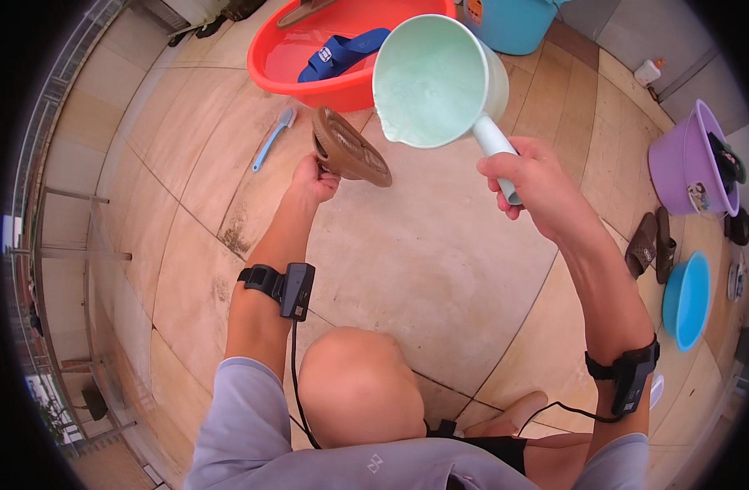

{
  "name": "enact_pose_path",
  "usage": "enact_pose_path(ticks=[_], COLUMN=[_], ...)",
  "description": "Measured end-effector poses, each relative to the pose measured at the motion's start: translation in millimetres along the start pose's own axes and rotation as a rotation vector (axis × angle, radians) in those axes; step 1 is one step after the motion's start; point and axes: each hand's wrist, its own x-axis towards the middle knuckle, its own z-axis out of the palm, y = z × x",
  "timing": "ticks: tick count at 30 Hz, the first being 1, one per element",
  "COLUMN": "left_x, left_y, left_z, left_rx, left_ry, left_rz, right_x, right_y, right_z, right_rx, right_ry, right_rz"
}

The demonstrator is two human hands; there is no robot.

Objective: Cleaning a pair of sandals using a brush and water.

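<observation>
My left hand (pixel 315 177) grips a brown slipper (pixel 351 149) by one end, holding it up over the tiled floor with its textured sole side partly showing. My right hand (pixel 533 180) is wrapped round the handle of a pale green water dipper (pixel 493 98). Water fills the dipper's bowl, which tips toward the slipper; the two are apart. Just beyond them is a red basin (pixel 342 96) of water, with a blue slipper (pixel 344 55) resting in it and part of a brown slipper (pixel 305 10) at its far rim. A blue-handled brush (pixel 274 140) lies on the floor left of my left hand.
A blue bucket (pixel 513 28) stands at the back. To the right are a purple bucket (pixel 684 159) with dark things in it, a pair of brown slippers (pixel 653 245) and a blue basin (pixel 687 300). A white bottle (pixel 648 72) stands by the wall. Railings run along the left.
</observation>
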Motion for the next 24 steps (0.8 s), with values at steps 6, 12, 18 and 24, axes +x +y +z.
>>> enact_pose_path(ticks=[6, 12, 18, 24], left_x=[-11, -25, -40, -53], left_y=[-8, 13, 19, -4], left_z=[-3, -28, -38, -16], left_rx=[-0.046, 0.039, 0.029, 0.009], left_ry=[0.013, 0.072, -0.138, -0.338], left_rz=[0.047, 0.031, 0.197, 0.312], right_x=[11, 8, 6, 7], right_y=[-12, -11, -13, 8], right_z=[18, 21, 26, 7], right_rx=[0.165, 0.095, -0.059, 0.234], right_ry=[-0.151, -0.082, -0.078, -0.147], right_rz=[0.007, -0.02, -0.017, 0.032])
